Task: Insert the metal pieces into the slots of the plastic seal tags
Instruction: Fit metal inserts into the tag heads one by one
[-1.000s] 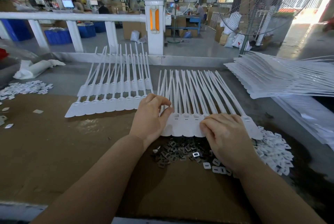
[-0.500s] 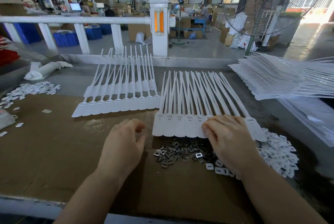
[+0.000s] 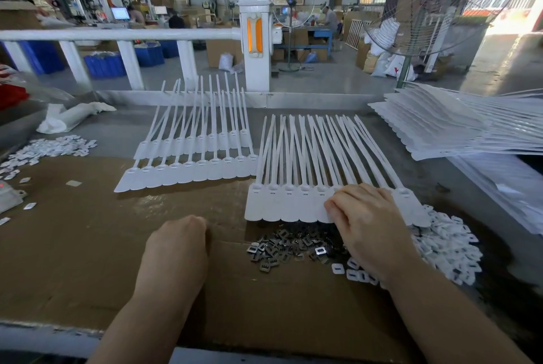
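A row of white plastic seal tags (image 3: 282, 202) lies side by side on the brown cardboard, tails pointing away from me. My right hand (image 3: 367, 222) rests flat on the right part of that row, fingers pressing the tag heads. Just below the row is a heap of small dark metal pieces (image 3: 282, 246). My left hand (image 3: 176, 243) sits curled on the cardboard to the left of the heap, fingers closed; I see nothing in it. Two more rows of seal tags (image 3: 191, 164) lie further back on the left.
A pile of small white plastic caps (image 3: 446, 249) lies at the right of the metal pieces, another pile of caps (image 3: 50, 149) at far left. A stack of tag sheets (image 3: 440, 128) is at the right. A white railing (image 3: 117, 36) borders the table's far side.
My left hand has pulled back from the left end of the tag row and down onto the cardboard. The right hand stays pressed on the row.
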`<action>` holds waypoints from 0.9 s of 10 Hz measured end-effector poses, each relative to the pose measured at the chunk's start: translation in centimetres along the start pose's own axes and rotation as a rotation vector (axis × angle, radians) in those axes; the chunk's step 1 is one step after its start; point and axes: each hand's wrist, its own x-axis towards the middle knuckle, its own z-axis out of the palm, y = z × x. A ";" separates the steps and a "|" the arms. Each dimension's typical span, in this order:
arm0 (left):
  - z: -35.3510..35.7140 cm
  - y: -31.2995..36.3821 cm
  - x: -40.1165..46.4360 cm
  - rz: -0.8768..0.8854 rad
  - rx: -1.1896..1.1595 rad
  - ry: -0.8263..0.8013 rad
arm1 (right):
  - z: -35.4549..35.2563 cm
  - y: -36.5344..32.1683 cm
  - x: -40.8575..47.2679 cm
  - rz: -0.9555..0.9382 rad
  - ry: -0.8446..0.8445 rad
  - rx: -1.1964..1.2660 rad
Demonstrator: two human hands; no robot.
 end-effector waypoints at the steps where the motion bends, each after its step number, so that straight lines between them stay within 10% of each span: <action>1: -0.3 0.4 -0.1 0.023 -0.103 0.015 | 0.1 0.0 0.0 0.001 0.005 0.008; 9: 0.9 2.4 -0.7 0.145 -0.296 -0.012 | -0.2 -0.1 0.0 0.028 -0.002 0.058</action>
